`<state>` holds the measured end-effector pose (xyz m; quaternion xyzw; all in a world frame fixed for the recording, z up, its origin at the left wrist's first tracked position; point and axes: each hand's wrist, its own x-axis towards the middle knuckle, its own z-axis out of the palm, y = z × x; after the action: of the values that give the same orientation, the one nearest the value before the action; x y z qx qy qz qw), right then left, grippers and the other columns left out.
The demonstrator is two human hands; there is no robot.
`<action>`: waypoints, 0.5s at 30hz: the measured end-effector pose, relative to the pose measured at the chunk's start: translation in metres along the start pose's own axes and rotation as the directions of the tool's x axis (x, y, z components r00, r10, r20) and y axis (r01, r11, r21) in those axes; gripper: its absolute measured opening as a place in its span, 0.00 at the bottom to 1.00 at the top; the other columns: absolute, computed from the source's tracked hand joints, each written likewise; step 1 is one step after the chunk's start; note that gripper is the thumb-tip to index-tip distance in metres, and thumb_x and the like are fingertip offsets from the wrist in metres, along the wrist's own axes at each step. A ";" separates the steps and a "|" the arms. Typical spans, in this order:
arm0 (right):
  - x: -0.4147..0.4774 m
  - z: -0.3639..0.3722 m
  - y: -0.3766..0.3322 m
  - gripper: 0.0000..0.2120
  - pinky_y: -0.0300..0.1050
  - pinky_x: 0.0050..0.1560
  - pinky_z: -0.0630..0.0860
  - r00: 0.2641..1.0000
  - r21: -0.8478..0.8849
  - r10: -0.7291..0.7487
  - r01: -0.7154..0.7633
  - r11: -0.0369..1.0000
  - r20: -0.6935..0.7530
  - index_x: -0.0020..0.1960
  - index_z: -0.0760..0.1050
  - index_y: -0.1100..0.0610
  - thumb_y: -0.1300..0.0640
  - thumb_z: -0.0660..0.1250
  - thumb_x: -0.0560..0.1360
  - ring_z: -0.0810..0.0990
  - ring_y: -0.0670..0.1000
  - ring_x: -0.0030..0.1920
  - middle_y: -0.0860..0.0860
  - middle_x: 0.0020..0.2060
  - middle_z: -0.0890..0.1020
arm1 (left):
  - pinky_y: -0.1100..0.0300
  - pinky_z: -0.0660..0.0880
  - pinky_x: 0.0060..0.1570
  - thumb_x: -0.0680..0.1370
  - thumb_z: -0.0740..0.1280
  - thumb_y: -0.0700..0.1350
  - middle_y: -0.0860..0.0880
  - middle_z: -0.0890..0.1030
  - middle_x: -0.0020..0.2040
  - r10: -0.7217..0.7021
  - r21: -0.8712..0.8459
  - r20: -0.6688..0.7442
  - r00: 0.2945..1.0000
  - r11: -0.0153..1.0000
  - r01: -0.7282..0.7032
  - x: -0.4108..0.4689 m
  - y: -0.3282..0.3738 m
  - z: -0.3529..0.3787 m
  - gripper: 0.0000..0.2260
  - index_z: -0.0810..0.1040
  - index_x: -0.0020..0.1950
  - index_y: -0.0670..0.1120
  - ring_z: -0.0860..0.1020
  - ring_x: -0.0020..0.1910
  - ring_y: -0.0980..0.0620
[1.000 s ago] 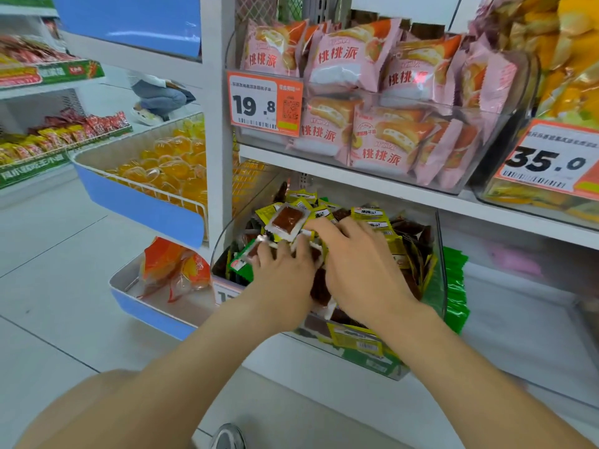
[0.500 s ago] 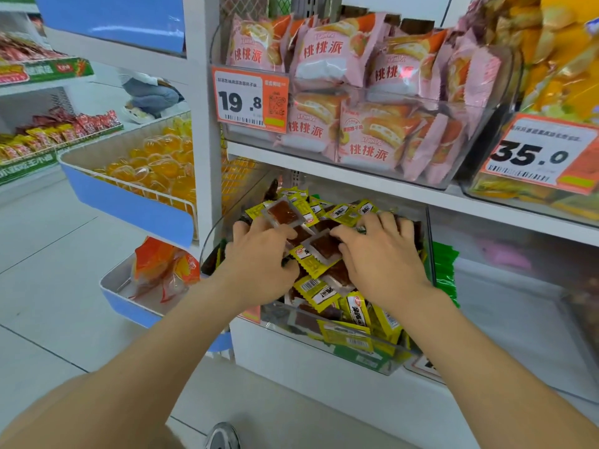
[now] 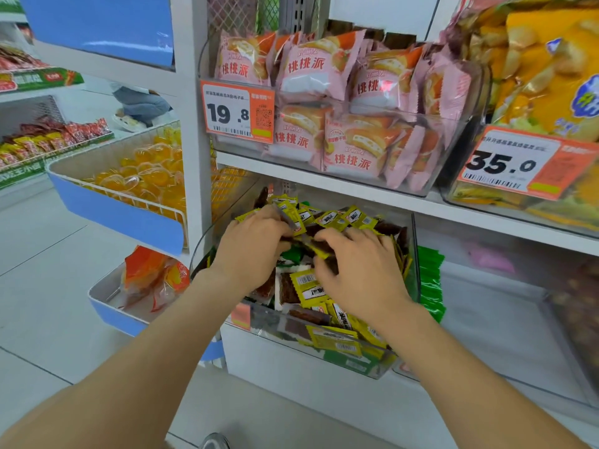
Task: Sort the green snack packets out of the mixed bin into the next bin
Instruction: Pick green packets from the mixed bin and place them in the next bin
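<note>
Hands: two, left hand point(image 3: 249, 254) and right hand point(image 3: 359, 273).
Clear bins made out: four, namely the mixed bin point(image 3: 413, 254), next bin point(image 3: 486, 319), pink-packet bin point(image 3: 460, 131) and yellow-bag bin point(image 3: 518, 207).
Large price tags: two, the 19.8 tag point(image 3: 238, 111) and the 35.0 tag point(image 3: 518, 163).
Blue-fronted trays: two, upper tray point(image 3: 116, 212) and lower tray point(image 3: 110, 314).
Pink peach-pie packets point(image 3: 314, 69): roughly nine showing.
Yellow packets point(image 3: 311, 283) and green snack packets point(image 3: 429, 280): heaped and overlapping, no count possible.
Crouching person point(image 3: 141, 102): one.

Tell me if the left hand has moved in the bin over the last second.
Yes. The left hand has gone deeper into the bin, away from the front rim and its orange tag toward the back, pinching a yellow packet.
</note>
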<state>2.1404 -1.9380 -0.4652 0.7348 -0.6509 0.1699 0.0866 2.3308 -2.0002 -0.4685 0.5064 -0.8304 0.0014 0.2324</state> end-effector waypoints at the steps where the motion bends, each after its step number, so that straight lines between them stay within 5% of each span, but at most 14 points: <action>1: 0.002 0.000 0.005 0.14 0.54 0.57 0.70 0.999 0.039 0.012 -0.010 0.999 -0.045 0.64 0.75 0.41 0.44 0.62 0.80 0.79 0.55 0.55 0.47 0.49 0.83 | 0.48 0.76 0.49 0.81 0.70 0.47 0.50 0.79 0.59 -0.002 -0.058 -0.023 1.000 0.998 0.001 0.001 -0.002 0.001 0.09 0.85 0.60 0.51 0.78 0.58 0.43; 6: 0.005 -0.003 0.024 0.08 0.55 0.52 0.80 0.972 0.347 0.163 -0.096 0.933 -0.170 0.59 0.78 0.43 0.53 0.69 0.80 0.81 0.50 0.37 0.44 0.41 0.85 | 0.56 0.69 0.35 0.81 0.71 0.51 0.55 0.77 0.33 -0.163 -0.238 -0.057 0.985 0.960 0.145 0.007 -0.008 0.005 0.10 0.80 0.40 0.53 0.76 0.33 0.51; 8: 0.006 -0.006 0.026 0.09 0.54 0.52 0.81 0.964 0.395 0.191 -0.105 0.913 -0.184 0.58 0.78 0.42 0.52 0.71 0.79 0.82 0.48 0.36 0.43 0.45 0.86 | 0.57 0.72 0.40 0.79 0.74 0.50 0.59 0.78 0.36 -0.259 -0.342 -0.065 0.964 0.913 0.222 0.009 -0.005 0.002 0.06 0.79 0.45 0.56 0.78 0.37 0.53; 11: 0.003 -0.008 0.029 0.12 0.58 0.60 0.78 0.993 0.270 0.091 -0.068 0.961 -0.076 0.57 0.80 0.41 0.53 0.72 0.76 0.84 0.49 0.49 0.41 0.49 0.85 | 0.51 0.79 0.50 0.79 0.73 0.50 0.52 0.83 0.48 -0.345 -0.356 -0.097 0.934 0.888 0.292 0.008 -0.003 -0.003 0.08 0.83 0.58 0.52 0.80 0.49 0.47; 15: -0.001 -0.017 0.032 0.17 0.60 0.67 0.75 0.985 0.268 0.009 -0.055 0.962 0.169 0.60 0.81 0.40 0.53 0.71 0.73 0.82 0.49 0.57 0.41 0.55 0.84 | 0.48 0.81 0.49 0.82 0.69 0.46 0.45 0.84 0.56 -0.211 -0.165 -0.059 0.976 0.966 0.199 0.001 -0.005 0.001 0.10 0.83 0.62 0.49 0.83 0.46 0.43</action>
<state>2.1070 -1.9359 -0.4529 0.7407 -0.6382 0.1970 -0.0725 2.3345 -2.0040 -0.4698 0.5691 -0.7617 -0.0691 0.3020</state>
